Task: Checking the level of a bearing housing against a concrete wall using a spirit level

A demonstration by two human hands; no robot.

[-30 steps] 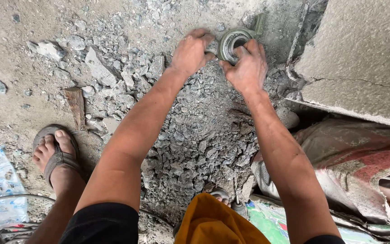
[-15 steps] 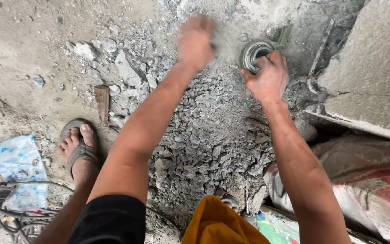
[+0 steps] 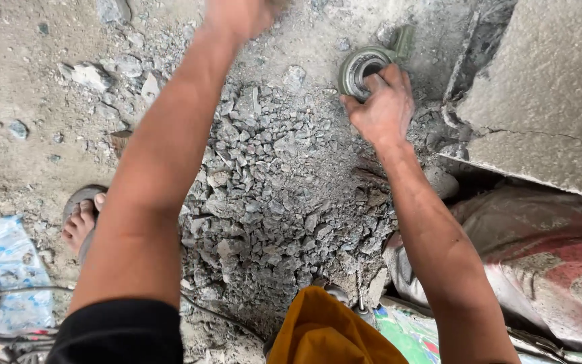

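A: What are you working on?

B: Dusty concrete floor (image 3: 15,81) with a heap of grey rubble (image 3: 271,195). A cracked concrete slab (image 3: 547,101) lies to the right of the heap, a dirty sack (image 3: 540,249) below the slab.

A: And your hands?

B: Your right hand (image 3: 384,108) rests at the heap's upper right edge, fingers curled over a round metal ring (image 3: 360,69), gripping its rim. Your left hand (image 3: 240,13) is raised above the heap, cut off by the frame; I cannot tell its grip.

A: Any change?

B: A second ago both hands were on the ring; the left has since lifted away.
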